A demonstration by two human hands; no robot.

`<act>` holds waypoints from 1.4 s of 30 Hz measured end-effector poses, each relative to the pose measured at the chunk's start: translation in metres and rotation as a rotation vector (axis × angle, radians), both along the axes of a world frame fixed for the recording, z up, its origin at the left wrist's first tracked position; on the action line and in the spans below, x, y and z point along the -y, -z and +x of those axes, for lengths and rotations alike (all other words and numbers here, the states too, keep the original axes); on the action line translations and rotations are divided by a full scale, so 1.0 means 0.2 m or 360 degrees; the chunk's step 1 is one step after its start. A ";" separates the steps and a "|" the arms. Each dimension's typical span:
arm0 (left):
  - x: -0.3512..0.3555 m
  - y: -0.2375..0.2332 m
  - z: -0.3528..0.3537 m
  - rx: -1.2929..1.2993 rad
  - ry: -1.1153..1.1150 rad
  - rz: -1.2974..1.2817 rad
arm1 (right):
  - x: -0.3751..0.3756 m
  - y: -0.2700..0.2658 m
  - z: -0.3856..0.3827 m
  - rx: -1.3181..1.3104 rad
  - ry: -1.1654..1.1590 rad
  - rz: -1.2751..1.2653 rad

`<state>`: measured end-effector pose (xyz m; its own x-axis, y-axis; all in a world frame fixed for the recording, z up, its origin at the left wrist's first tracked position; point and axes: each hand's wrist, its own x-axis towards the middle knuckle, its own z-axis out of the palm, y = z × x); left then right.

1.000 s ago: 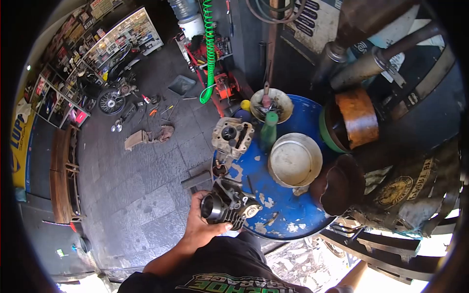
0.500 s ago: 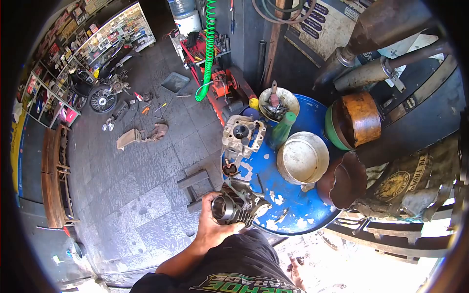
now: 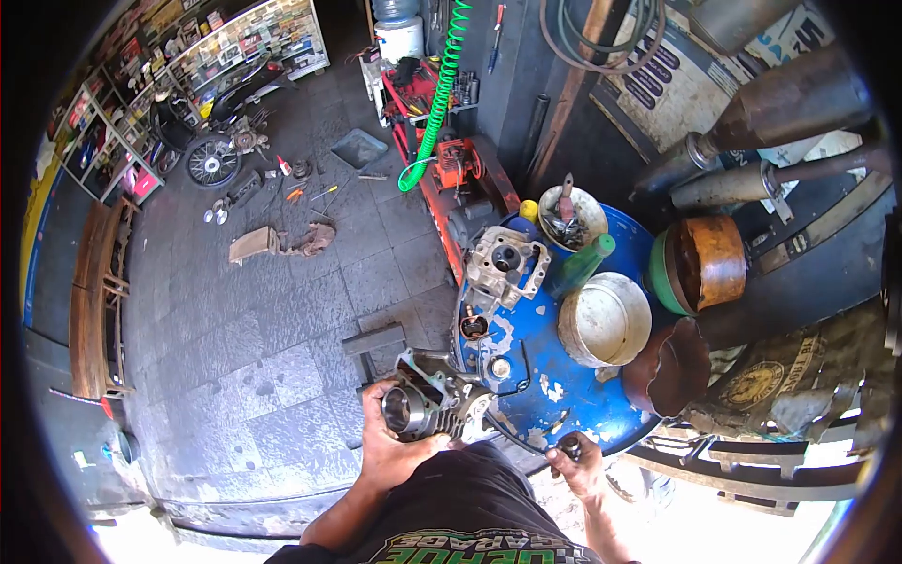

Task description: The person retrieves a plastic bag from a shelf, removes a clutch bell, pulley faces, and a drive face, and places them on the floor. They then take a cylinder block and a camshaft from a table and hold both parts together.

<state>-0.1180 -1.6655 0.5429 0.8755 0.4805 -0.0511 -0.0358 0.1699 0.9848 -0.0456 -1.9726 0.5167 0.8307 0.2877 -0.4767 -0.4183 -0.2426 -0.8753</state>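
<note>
Grey stone paving forms the workshop floor, and a blue drum top (image 3: 531, 362) serves as the work surface. It carries a cylinder head (image 3: 505, 261), a green bottle (image 3: 583, 263) and a pale metal bowl (image 3: 603, 320). The left hand (image 3: 383, 453) grasps an engine cylinder (image 3: 423, 406) from below and from the outer side, with the fingers wrapped over the fins and the thumb along the near edge. The cylinder sits above the palm, just off the drum's near-left rim. Its open bore faces lower left, towards the camera, and its long axis runs from there up and right towards the drum. The right hand (image 3: 581, 467) is just below the drum's near rim with the fingers curled; whether it holds anything cannot be determined. Compared with one second ago, the grasp on the cylinder is unchanged, while the right hand, then out of view, has come up beside the rim.
</note>
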 end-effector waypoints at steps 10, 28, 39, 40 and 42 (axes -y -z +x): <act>-0.09 0.08 -0.12 -0.0069 -0.0258 0.0294 | -0.16 -0.03 0.09 -0.0113 -0.0121 0.0040; -0.06 -0.05 -0.04 -0.0104 -0.0208 0.0137 | -0.29 -0.13 0.22 -0.0731 0.0524 0.1221; -0.06 -0.04 -0.04 -0.0072 -0.0180 0.0109 | -0.35 -0.16 0.26 -0.0689 0.0365 0.1489; -0.06 -0.04 -0.04 -0.0074 -0.0181 0.0109 | -0.35 -0.16 0.27 -0.0706 0.0328 0.1512; -0.06 -0.03 -0.05 -0.0094 -0.0211 0.0164 | -0.35 -0.17 0.27 -0.0729 0.0291 0.1535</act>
<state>-0.1284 -1.6542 0.5495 0.8012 0.5968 -0.0451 0.0072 0.0657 0.9978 0.0092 -1.9027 0.5501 0.6998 0.5973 -0.3918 -0.7138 0.5639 -0.4153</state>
